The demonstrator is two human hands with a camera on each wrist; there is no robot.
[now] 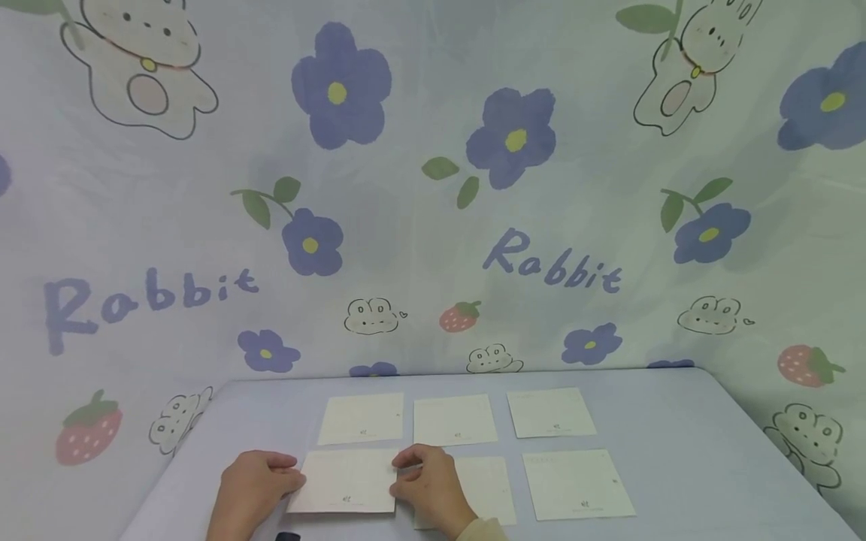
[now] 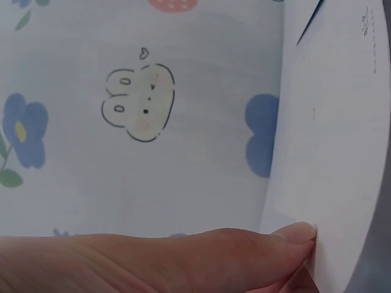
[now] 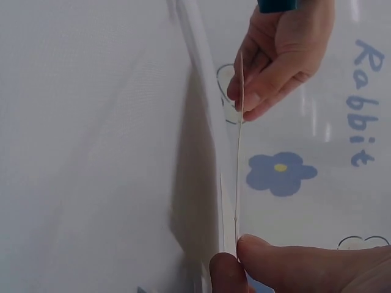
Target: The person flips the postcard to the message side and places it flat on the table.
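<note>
Both hands hold a white card by its short sides, over the front left of the table. It has a small dark printed mark near its lower edge. My left hand pinches the left side, its thumb lying on the card's face in the left wrist view. On the opposite side, my right hand pinches the edge between thumb and fingers. The right wrist view shows the card edge-on as a thin line between the two hands. Part of a second card lies hidden behind my right hand.
Several similar cards lie in two rows on the pale table: a back left card, a back middle card, a back right card and a front right card. A printed cloth hangs behind the table.
</note>
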